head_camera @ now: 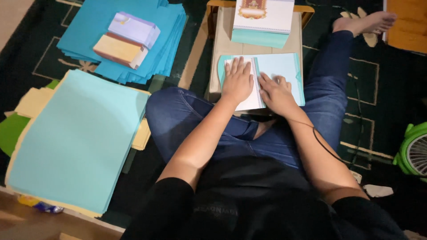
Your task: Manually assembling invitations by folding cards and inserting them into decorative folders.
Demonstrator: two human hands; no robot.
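Pressing flat, the left hand point(237, 82) is laid open on a white sheet point(249, 95) atop a pale blue cover point(284, 71) on the small low table point(222, 44). The right hand point(275, 93) pins the fold, fingers bent (nothing gripped). Uneven pressure could skew the crease.

A single view comes from a camera on the person's head, looking steeply down and forward over the chest and crossed legs. It sits close above the small surface point(222, 53) before the knees, and takes in the carpeted floor point(387, 80) to both sides.
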